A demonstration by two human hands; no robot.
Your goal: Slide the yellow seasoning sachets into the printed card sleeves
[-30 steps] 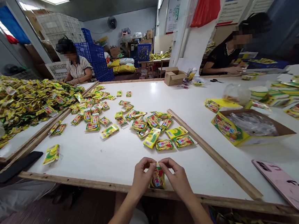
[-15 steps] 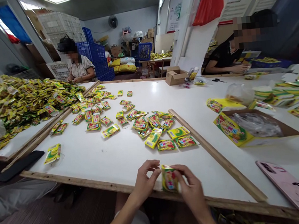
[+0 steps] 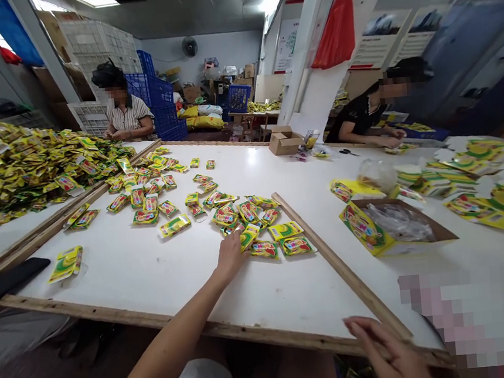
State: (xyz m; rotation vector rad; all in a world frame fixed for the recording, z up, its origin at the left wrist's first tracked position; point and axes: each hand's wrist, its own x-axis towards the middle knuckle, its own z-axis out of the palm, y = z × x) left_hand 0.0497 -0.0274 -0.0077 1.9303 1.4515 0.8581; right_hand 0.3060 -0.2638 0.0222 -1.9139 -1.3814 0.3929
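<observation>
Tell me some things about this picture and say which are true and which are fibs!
1. The left hand is at the small boxes. True.
2. The right hand holds two small boxes. False: no small boxes show in it.
3. The big yellow box holds clear plastic. True.
4. The scissors are inside the brown cardboard box. False: they lie on the white table.
5. A person by the blue crates wears a striped top. True.

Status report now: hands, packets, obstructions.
Left hand at yellow packet, grip unclear. Right hand near table edge, no packet visible. Wooden strip right of packet cluster; left hand unblocked.
</observation>
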